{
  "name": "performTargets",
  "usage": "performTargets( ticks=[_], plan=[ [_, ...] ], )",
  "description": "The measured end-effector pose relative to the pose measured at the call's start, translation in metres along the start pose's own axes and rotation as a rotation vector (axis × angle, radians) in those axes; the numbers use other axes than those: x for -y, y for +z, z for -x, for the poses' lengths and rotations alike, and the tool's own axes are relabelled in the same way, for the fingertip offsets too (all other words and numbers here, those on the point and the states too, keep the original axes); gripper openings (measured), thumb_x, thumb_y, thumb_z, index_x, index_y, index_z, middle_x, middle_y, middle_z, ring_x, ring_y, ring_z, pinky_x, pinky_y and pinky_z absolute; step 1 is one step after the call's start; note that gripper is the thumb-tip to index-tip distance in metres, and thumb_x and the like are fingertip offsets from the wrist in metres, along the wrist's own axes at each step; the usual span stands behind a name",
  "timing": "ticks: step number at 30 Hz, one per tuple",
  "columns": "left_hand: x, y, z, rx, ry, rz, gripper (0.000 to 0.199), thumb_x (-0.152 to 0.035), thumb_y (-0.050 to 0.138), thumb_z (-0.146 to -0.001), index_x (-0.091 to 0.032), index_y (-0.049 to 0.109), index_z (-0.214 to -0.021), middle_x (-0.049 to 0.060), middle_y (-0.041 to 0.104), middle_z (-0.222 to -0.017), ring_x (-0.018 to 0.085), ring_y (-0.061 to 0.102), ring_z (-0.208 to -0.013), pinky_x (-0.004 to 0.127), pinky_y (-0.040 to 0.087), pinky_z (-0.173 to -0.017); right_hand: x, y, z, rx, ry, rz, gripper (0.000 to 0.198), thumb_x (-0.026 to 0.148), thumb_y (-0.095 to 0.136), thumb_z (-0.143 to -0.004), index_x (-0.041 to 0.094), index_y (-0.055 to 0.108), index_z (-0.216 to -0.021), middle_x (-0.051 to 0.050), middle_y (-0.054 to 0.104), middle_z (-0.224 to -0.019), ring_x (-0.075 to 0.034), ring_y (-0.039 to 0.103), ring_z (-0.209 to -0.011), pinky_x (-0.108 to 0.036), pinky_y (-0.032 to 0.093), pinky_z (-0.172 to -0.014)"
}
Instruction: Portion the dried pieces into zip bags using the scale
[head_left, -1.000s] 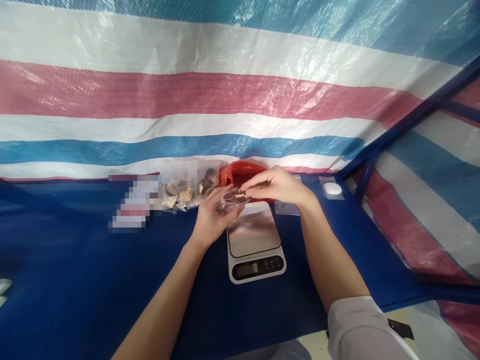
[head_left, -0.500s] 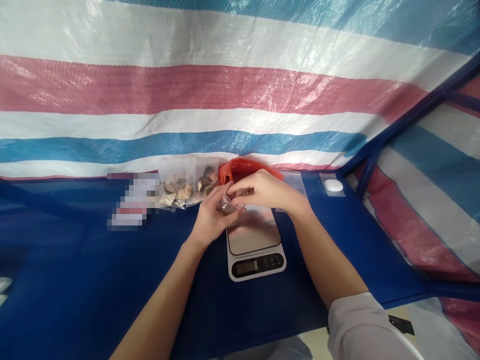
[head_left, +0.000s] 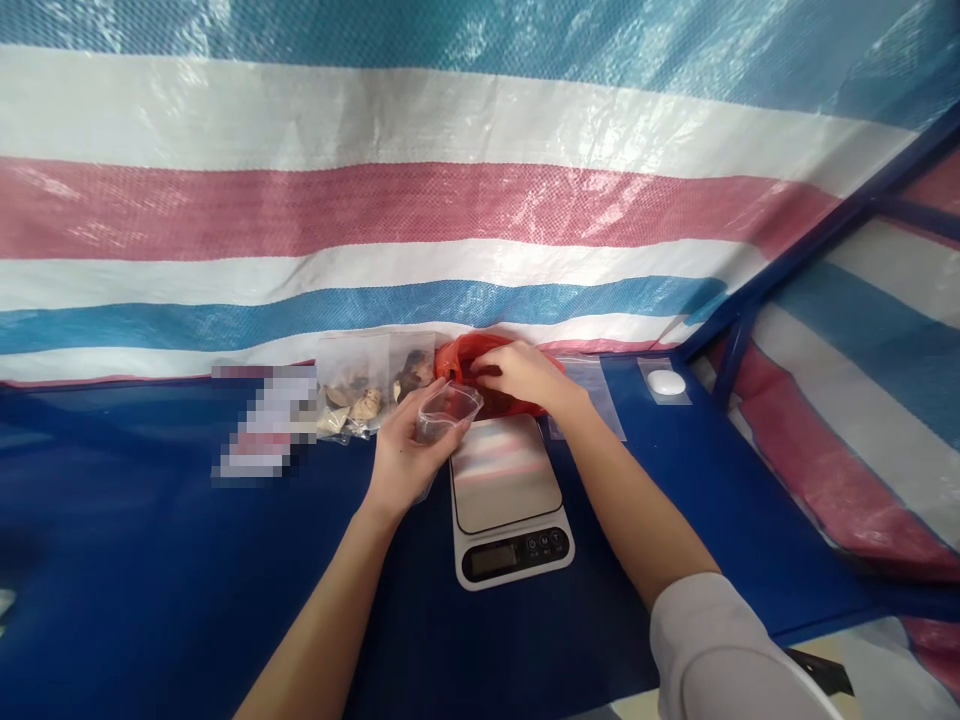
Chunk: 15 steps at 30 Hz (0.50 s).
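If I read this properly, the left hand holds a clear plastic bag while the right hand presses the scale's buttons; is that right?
Not quite: the right hand is at the mouth of the red bag, not on the scale's buttons, as the head view shows. The left hand does hold a clear plastic bag.

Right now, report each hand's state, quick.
Left hand: holding a clear plastic bag.
Right hand: at the red bag's mouth; whether it grips anything cannot be told.
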<state>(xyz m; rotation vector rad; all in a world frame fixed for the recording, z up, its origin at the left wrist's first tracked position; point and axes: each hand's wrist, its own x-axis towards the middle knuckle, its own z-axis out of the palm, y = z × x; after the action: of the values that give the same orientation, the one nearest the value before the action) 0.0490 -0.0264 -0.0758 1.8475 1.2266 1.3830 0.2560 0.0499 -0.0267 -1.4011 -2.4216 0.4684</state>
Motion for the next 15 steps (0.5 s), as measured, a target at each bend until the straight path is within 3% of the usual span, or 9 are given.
performTargets(
  ticks=[3, 8, 15],
  plan=[
    [-0.001, -0.002, 0.000, -0.013, -0.007, 0.000, 0.053, -0.041, 0.079, -0.082, -0.021, 0.068, -0.130, 0.010, 0.074, -0.119, 0.027, 0.071, -0.110, 0.044, 0.057, -0.101, 0.006, 0.011, -0.019, 0.055, -0.040, 0.120, 0.024, 0.022, 0.065, -0.092, 0.024, 0.076, -0.114, -0.007, 0.076, -0.117, -0.024, 0.069, -0.103, -0.031, 0.050, -0.083],
    [-0.001, -0.006, 0.000, -0.011, -0.025, 0.031, 0.055, -0.039, 0.080, -0.082, -0.023, 0.066, -0.133, 0.010, 0.075, -0.117, 0.026, 0.072, -0.105, 0.045, 0.058, -0.100, 0.014, 0.021, -0.041, 0.138, -0.086, 0.191, 0.021, 0.024, 0.058, -0.095, 0.015, 0.077, -0.093, -0.015, 0.077, -0.108, -0.027, 0.070, -0.092, -0.033, 0.048, -0.071],
    [-0.003, -0.008, -0.001, -0.024, -0.030, 0.041, 0.052, -0.039, 0.079, -0.082, -0.023, 0.068, -0.130, 0.009, 0.075, -0.114, 0.027, 0.073, -0.104, 0.045, 0.060, -0.097, 0.014, 0.033, -0.051, 0.127, -0.168, 0.093, 0.014, 0.013, 0.064, -0.088, 0.019, 0.077, -0.090, -0.007, 0.078, -0.106, -0.026, 0.070, -0.101, -0.031, 0.049, -0.082]
  ],
)
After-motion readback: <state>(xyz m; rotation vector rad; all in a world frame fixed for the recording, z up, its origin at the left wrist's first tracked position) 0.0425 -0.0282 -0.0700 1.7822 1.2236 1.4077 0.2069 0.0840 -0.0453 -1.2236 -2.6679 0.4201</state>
